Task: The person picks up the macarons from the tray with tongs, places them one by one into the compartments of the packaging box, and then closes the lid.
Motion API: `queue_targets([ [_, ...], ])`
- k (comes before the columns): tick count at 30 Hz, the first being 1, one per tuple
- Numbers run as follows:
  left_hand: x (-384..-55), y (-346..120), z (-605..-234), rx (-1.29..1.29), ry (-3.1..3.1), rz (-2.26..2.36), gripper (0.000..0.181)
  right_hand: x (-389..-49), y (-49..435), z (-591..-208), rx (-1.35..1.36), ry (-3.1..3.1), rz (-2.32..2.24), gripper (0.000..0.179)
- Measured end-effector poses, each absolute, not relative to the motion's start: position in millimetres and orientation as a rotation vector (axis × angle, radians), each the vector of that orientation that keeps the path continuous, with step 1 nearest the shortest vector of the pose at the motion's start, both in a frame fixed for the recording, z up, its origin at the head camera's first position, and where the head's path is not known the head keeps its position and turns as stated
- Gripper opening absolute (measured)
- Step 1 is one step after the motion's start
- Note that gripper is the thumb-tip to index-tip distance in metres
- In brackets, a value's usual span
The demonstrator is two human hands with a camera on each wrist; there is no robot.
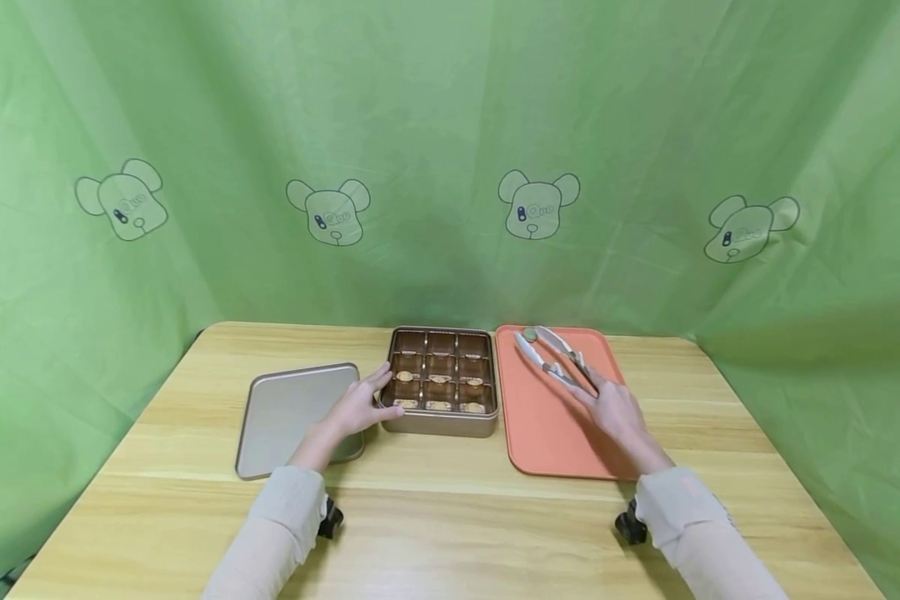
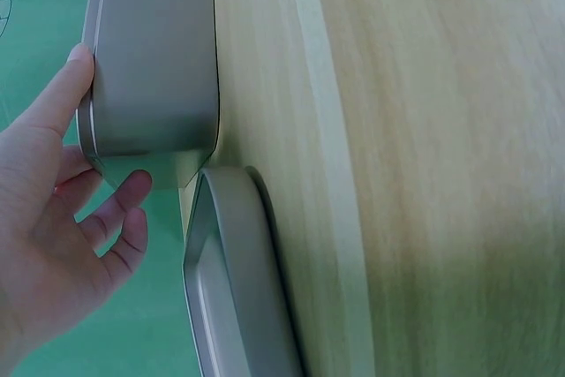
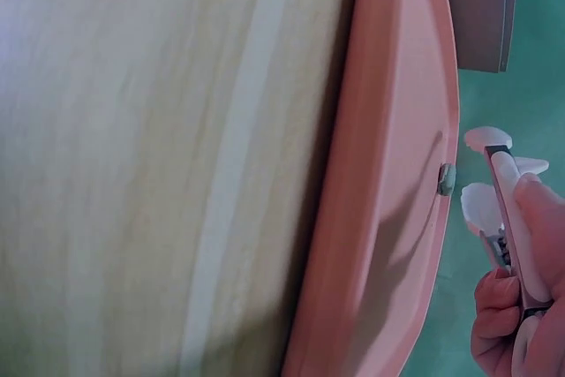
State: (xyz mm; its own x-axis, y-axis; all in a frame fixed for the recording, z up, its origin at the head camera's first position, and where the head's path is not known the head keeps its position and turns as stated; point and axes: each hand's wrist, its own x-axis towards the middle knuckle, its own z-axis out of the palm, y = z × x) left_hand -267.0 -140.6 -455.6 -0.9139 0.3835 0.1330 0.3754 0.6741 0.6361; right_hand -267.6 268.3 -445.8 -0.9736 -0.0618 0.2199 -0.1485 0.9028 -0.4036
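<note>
A square metal tin (image 1: 440, 423) holds a brown divided insert (image 1: 441, 365) with several compartments. Small tan pieces (image 1: 405, 377) show in its nearer compartments. My left hand (image 1: 356, 406) holds the tin's near left corner, thumb on the front rim, fingers along the left side; some fingers curl loosely off it in the left wrist view. My right hand (image 1: 617, 408) grips a pair of tongs (image 1: 570, 360) over the coral tray (image 1: 551, 433). The tongs' arms are spread, their tips on either side of a small green round piece (image 1: 530, 334) lying near the tray's far edge.
Left of the tin lies its flat metal lid (image 1: 292, 412), close to the left forearm. The tray stands right beside the tin on the wooden table (image 1: 450, 517). A green curtain (image 1: 435, 275) hangs directly behind the table's far edge.
</note>
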Motion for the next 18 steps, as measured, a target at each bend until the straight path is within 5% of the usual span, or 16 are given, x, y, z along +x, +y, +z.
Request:
queue_targets([
  [18, -268.5, -140.8, -458.4, 0.641, 2.872, 1.080, 0.078, -276.5, 270.7, -450.4, 0.100, -2.937, 0.567, 0.051],
])
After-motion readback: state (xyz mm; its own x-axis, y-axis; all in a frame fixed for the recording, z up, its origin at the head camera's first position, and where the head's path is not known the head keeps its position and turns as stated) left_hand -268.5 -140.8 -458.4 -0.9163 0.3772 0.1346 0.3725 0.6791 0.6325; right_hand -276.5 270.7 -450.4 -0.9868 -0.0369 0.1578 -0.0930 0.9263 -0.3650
